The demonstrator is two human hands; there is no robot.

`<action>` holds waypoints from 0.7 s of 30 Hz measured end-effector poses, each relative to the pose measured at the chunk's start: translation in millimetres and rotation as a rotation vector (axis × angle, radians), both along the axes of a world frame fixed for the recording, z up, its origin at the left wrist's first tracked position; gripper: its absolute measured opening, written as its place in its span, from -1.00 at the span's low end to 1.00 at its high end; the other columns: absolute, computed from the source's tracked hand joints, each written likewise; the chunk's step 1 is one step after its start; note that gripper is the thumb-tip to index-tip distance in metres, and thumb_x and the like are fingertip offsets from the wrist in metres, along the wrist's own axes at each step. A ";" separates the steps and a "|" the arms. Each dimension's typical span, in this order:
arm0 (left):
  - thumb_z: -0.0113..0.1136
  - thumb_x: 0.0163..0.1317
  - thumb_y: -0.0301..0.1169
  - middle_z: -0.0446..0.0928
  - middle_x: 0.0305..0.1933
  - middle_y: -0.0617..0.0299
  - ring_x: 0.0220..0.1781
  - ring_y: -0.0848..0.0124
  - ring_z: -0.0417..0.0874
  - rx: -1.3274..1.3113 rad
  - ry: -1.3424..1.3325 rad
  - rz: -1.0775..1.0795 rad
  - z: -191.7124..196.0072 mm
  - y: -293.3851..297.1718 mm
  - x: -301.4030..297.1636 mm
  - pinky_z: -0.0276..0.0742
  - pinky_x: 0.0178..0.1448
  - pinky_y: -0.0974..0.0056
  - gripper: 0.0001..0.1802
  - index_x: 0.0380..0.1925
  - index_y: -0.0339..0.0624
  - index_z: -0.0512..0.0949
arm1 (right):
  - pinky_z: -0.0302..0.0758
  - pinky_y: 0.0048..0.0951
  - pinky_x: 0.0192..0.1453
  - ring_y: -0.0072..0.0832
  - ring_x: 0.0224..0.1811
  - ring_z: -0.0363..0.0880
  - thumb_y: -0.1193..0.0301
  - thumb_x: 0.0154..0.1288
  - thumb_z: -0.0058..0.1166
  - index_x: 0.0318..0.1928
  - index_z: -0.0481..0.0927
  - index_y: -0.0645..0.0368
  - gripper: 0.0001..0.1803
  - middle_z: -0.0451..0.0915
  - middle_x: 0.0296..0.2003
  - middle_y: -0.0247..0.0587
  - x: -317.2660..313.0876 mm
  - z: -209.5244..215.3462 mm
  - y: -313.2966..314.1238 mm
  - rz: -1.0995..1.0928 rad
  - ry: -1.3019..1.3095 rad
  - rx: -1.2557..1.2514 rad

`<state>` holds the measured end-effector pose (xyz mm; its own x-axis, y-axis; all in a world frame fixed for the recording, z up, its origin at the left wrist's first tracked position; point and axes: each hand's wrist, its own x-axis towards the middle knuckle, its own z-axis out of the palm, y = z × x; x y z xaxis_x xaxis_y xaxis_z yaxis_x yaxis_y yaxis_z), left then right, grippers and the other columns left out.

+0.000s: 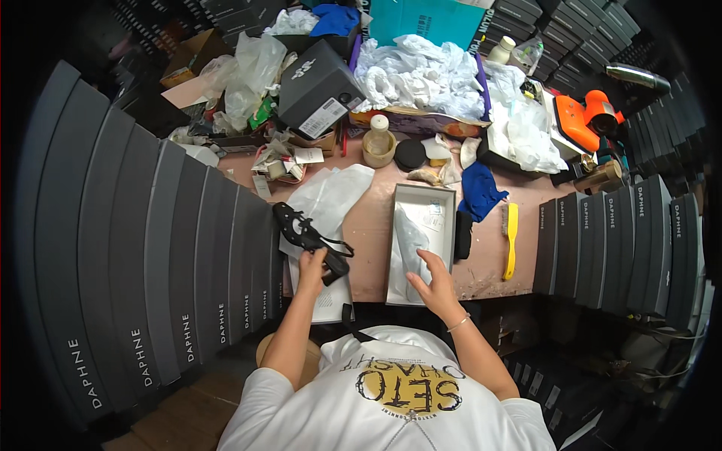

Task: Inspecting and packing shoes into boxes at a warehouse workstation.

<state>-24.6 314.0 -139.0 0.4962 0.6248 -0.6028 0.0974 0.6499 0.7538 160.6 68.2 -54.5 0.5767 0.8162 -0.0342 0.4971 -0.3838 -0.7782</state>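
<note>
My left hand [312,267] grips a black strappy high-heeled shoe [304,231] by its heel, over white wrapping paper [331,192] at the left of the pink table [376,218]. My right hand [432,279] rests, fingers spread, on the tissue-wrapped bundle lying inside an open grey shoebox [423,201] at the table's front edge. The bundle's contents are hidden by the paper.
Rows of dark grey shoeboxes [150,248] stand at left, and another row [624,240] at right. On the table lie a yellow brush [511,240], a blue cloth [479,192], a black round lid [411,154], a small jar [379,143], crumpled white paper [421,75] and a black box [320,86].
</note>
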 end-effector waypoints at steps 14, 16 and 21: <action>0.03 0.30 -0.19 0.61 -0.30 -0.02 -0.43 0.12 0.62 1.326 0.559 -0.721 21.2 116.3 153.0 0.53 -0.25 0.07 -0.54 0.11 -0.23 0.41 | 0.51 -0.46 -0.17 -0.51 -0.29 0.50 0.47 0.16 0.10 0.28 0.22 0.21 -0.35 0.51 -0.02 -0.06 -17.5 27.1 -65.6 -0.196 1.609 0.301; 0.03 0.30 -0.20 0.61 -0.35 0.03 -0.48 0.18 0.61 0.975 0.526 -0.929 27.2 131.7 180.8 0.53 -0.29 0.10 -0.59 0.03 -0.23 0.45 | 0.51 -0.43 -0.19 -0.53 -0.32 0.48 0.49 0.15 0.08 0.26 0.23 0.20 -0.37 0.51 -0.02 -0.05 -27.6 45.9 -69.2 -0.275 1.437 0.232; 0.06 0.31 -0.23 0.58 -0.44 0.16 -0.49 0.37 0.59 0.689 0.344 -0.837 3.2 126.3 174.2 0.49 -0.36 0.24 -0.72 -0.27 -0.27 0.52 | 0.47 -0.46 -0.27 -0.53 -0.36 0.47 0.52 0.09 0.00 0.18 0.30 0.22 -0.43 0.51 -0.09 -0.13 -22.2 52.9 -75.2 -0.301 1.447 0.265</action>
